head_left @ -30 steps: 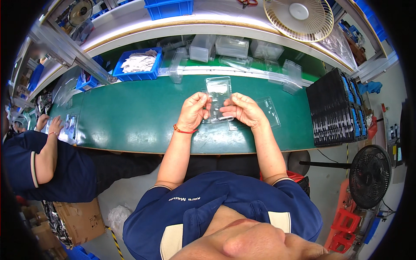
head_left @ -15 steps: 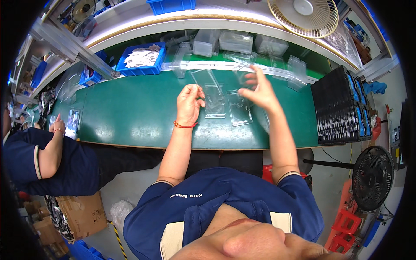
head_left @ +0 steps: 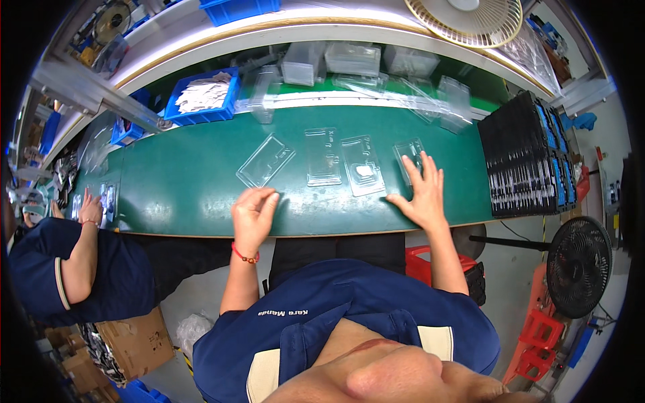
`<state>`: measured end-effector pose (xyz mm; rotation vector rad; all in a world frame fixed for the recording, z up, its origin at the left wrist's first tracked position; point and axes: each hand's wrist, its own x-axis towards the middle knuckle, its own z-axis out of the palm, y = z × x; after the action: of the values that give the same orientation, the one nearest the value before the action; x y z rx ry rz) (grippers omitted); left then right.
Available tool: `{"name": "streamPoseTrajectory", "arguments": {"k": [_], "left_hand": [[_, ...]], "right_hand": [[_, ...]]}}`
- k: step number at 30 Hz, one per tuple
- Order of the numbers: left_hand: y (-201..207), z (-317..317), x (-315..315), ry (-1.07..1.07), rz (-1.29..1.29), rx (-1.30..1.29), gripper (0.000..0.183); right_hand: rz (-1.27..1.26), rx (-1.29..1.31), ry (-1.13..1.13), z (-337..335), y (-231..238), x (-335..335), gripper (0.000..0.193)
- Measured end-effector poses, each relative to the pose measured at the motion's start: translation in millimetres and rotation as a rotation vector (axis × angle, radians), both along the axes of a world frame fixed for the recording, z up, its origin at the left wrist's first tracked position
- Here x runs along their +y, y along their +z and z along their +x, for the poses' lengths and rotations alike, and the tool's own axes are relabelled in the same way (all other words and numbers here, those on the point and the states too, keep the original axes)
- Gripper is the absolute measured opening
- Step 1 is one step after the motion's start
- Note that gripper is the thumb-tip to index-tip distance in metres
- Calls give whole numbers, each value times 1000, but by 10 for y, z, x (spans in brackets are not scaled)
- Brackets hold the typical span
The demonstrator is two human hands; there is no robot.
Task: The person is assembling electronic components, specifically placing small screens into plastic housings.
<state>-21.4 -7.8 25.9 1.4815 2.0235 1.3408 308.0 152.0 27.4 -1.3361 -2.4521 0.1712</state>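
Observation:
Several clear plastic blister trays lie spread across the green tabletop. The leftmost clear tray [head_left: 267, 161] lies at a slant. My left hand [head_left: 252, 216] is just below it, fingers closed in a pinch; whatever is between them, if anything, is hidden. To its right are an upright clear tray [head_left: 323, 158] and a slightly tilted clear tray [head_left: 363, 166], with bright glare on the latter. My right hand [head_left: 424, 195] is spread open at the rightmost clear tray [head_left: 407, 153], fingertips over its lower right part; whether they touch it I cannot tell.
Clear plastic boxes [head_left: 353, 59] stand along the back. A blue bin [head_left: 203, 119] with pale pieces sits back left, and stacked black trays [head_left: 517, 161] stand at the right end. A co-worker's hand [head_left: 91, 208] is at the far left. A fan [head_left: 578, 265] stands right.
The tray by my left hand has moved left and now lies flat, apart from the others. My left hand has drawn back left and nearer; my right hand has come down to the rightmost tray.

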Motion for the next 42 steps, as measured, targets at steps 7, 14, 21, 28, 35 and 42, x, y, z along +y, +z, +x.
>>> {"name": "streamPoseTrajectory", "arguments": {"k": [7, 14, 21, 28, 35, 42], "left_hand": [[-95, -505, 277, -120, -132, 441, 32], [-176, 212, 341, 21, -118, 456, 39], [-128, 365, 304, 10, -63, 547, 57], [-147, 510, 410, -229, -21, 644, 59], [-159, 477, 349, -196, -3, 573, 55], [-182, 448, 362, -212, -1, 542, 50]], "right_hand": [[35, -19, -32, -612, -41, -156, 91], [60, 10, -36, -632, -156, -128, 81], [550, 287, -189, 429, 944, 279, 29], [372, 5, -1024, 2313, 2131, 1049, 30], [88, -289, -1213, 2571, 2030, 1351, 51], [58, -163, -1130, 3015, 1941, 1485, 39]]}}
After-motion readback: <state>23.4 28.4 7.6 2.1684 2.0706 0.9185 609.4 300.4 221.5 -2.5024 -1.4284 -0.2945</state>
